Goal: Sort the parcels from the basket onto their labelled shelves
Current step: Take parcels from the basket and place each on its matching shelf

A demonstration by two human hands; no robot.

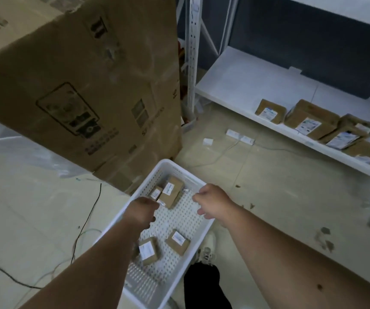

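White perforated plastic makes up the basket, which sits on the pale floor below the camera. Inside lie four parcels, each a small brown cardboard box bearing a white printed label. Two lie together at the far end: a small one touching a longer one. Two more lie apart at the near side, one partly behind the left forearm and one beside it.

The left hand reaches into the basket beside the far pair; its fingers curl downward and seem to pinch a small white slip at the edge of the longer parcel, though blur leaves the grip unclear. The right hand hovers over the basket's right rim, fingers loosely curled, holding nothing.

To the right, a low white shelf carries four more brown labelled parcels in a row at its front edge. A large cardboard box stands at the left, close behind the basket.
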